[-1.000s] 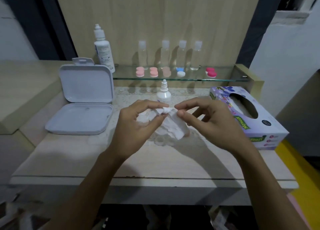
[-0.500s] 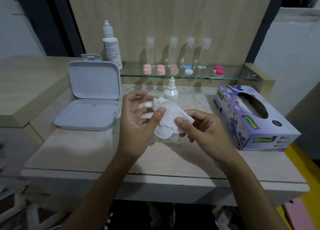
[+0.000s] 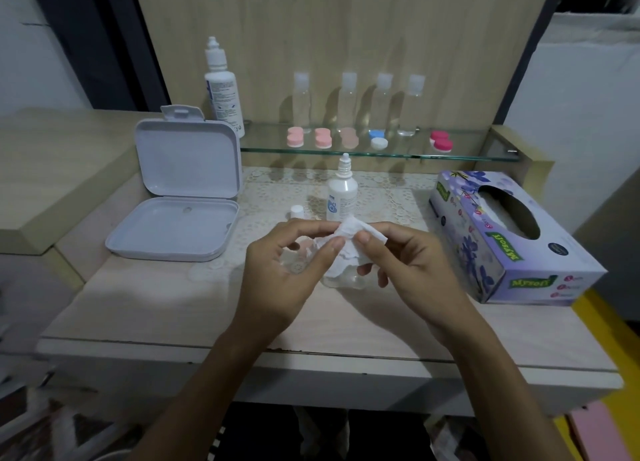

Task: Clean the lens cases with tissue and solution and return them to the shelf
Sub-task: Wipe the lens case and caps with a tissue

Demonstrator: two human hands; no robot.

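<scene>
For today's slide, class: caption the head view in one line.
Both hands, left and right, pinch a white tissue before the solution bottle.

Dim, soft indoor light from above; wide-angle bending at the edges, slight overall blur, dark corners.

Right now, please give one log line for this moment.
left hand: pinches tissue | right hand: pinches tissue | small solution bottle: uncapped, upright
</scene>
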